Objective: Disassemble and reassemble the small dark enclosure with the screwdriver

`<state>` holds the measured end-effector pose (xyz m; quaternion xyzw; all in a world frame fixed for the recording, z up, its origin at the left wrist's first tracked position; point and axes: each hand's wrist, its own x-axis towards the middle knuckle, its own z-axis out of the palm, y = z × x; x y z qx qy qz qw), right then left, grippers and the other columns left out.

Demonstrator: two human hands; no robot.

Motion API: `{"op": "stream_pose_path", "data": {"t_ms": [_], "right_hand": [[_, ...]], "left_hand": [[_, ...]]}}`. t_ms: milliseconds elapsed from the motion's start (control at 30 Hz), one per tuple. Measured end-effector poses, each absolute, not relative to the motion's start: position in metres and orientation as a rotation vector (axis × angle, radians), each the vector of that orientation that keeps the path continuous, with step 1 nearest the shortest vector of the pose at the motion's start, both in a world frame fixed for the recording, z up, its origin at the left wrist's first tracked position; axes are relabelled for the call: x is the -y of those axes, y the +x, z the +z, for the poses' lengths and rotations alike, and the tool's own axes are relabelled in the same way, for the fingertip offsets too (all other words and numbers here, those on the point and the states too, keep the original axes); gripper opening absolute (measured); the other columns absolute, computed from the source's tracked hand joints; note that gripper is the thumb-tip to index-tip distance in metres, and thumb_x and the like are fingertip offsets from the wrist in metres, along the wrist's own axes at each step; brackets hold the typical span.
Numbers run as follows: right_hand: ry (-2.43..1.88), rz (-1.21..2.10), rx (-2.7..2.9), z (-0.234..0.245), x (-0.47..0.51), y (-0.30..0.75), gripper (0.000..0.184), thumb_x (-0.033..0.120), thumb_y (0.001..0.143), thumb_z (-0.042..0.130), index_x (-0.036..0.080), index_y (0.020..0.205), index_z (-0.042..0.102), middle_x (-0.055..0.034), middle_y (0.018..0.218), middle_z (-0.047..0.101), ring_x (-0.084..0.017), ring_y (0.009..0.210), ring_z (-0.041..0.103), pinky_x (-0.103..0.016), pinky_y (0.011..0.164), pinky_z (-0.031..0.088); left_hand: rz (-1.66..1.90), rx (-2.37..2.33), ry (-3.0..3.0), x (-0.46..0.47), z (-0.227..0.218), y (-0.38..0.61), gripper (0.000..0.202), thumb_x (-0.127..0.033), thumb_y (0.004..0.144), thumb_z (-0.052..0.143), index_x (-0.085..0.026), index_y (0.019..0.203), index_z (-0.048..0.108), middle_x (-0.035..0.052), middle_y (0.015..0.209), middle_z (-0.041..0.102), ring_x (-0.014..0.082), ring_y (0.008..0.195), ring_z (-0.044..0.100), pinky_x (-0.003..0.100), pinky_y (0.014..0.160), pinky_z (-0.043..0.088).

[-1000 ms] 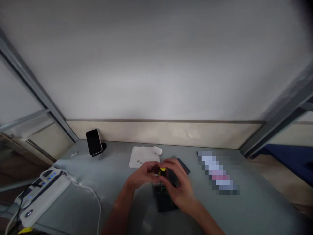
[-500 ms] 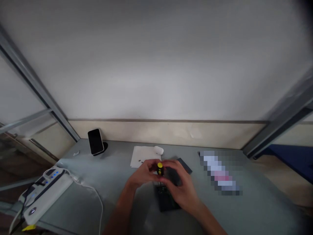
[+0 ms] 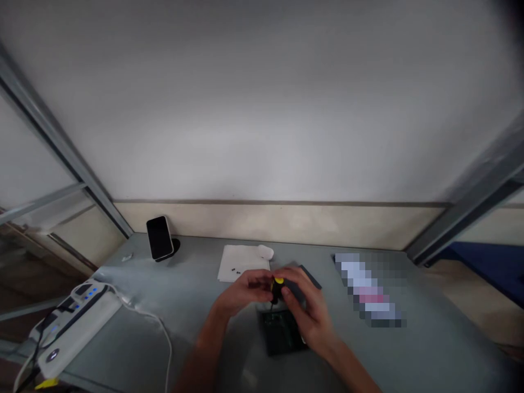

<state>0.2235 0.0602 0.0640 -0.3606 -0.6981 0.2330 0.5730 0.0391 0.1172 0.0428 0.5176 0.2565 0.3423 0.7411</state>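
Note:
A short screwdriver (image 3: 277,290) with a black handle and yellow end cap leans slightly to the right, its shaft pointing down. My right hand (image 3: 309,305) grips the handle between thumb and fingers. From the other side, the fingers of my left hand (image 3: 245,292) are closed around the handle and upper shaft. Below lies a dark flat case with a green circuit board (image 3: 282,330), the screwdriver's tip at its upper left part. The tip itself is too small to make out, and my right hand covers the case's right edge.
Several tiny dark screws (image 3: 235,270) lie on white paper (image 3: 241,259), with a white rounded object (image 3: 266,251) at its corner. A dark flat panel (image 3: 310,277) is behind my right hand. Left are a phone-like device on a stand (image 3: 160,238), a power strip (image 3: 77,327) and white cable (image 3: 158,315).
The screwdriver's handle has shifted right and tilted from nearly upright. My right thumb has moved up onto the handle, and more of the circuit board shows.

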Motion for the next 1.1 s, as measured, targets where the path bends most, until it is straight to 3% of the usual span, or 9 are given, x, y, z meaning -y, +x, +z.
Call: {"op": "stream_pose_path", "data": {"t_ms": [167, 433, 633, 867, 967, 1100], "right_hand": [[-0.914, 0.417, 1.6, 0.059, -0.061, 0.217, 0.015, 0.024, 0.096, 0.07, 0.03, 0.11, 0.071, -0.0078, 0.111, 0.069, -0.025, 0.103, 0.07, -0.038, 0.089, 0.059], [-0.855, 0.55, 1.671, 0.064, -0.06, 0.224, 0.03, 0.02, 0.106, 0.05, 0.032, 0.127, 0.067, -0.0087, 0.118, 0.072, -0.025, 0.109, 0.069, -0.039, 0.092, 0.058], [-0.935, 0.412, 1.615, 0.052, -0.062, 0.216, 0.022, 0.021, 0.095, 0.072, 0.03, 0.115, 0.069, -0.0075, 0.115, 0.07, -0.025, 0.108, 0.069, -0.038, 0.094, 0.058], [-0.914, 0.479, 1.696, 0.057, -0.061, 0.223, 0.034, 0.018, 0.105, 0.051, 0.032, 0.133, 0.064, -0.0071, 0.121, 0.074, -0.024, 0.113, 0.07, -0.037, 0.096, 0.058], [-0.922, 0.462, 1.714, 0.057, -0.06, 0.221, 0.031, 0.022, 0.103, 0.057, 0.031, 0.131, 0.065, -0.0085, 0.126, 0.071, -0.025, 0.117, 0.068, -0.039, 0.1, 0.057], [-0.985, 0.355, 1.667, 0.053, -0.061, 0.216, 0.027, 0.02, 0.098, 0.066, 0.031, 0.122, 0.069, -0.0077, 0.119, 0.068, -0.024, 0.108, 0.07, -0.036, 0.093, 0.06]], "left_hand": [[0.716, -0.601, 1.217, -0.116, 0.048, 0.039, 0.049, -0.035, 0.066, 0.099, -0.017, 0.104, 0.073, 0.0006, 0.091, 0.067, 0.0158, 0.086, 0.061, 0.028, 0.082, 0.045], [0.658, -0.563, 1.252, -0.119, 0.044, 0.036, 0.042, -0.043, 0.075, 0.093, -0.015, 0.099, 0.076, 0.0038, 0.09, 0.069, 0.018, 0.085, 0.061, 0.032, 0.084, 0.046], [0.71, -0.63, 1.2, -0.118, 0.043, 0.037, 0.05, -0.03, 0.061, 0.1, -0.018, 0.101, 0.073, 0.0011, 0.092, 0.068, 0.0171, 0.087, 0.062, 0.029, 0.083, 0.047], [0.708, -0.603, 1.213, -0.12, 0.041, 0.036, 0.044, -0.038, 0.072, 0.094, -0.016, 0.106, 0.077, 0.0021, 0.089, 0.071, 0.0158, 0.084, 0.064, 0.028, 0.083, 0.049], [0.703, -0.614, 1.228, -0.119, 0.043, 0.036, 0.048, -0.035, 0.068, 0.097, -0.015, 0.107, 0.076, 0.0044, 0.094, 0.073, 0.0184, 0.089, 0.067, 0.031, 0.085, 0.051], [0.713, -0.614, 1.221, -0.118, 0.044, 0.036, 0.052, -0.03, 0.063, 0.099, -0.018, 0.108, 0.074, 0.0036, 0.097, 0.072, 0.0182, 0.09, 0.066, 0.03, 0.085, 0.05]]}}
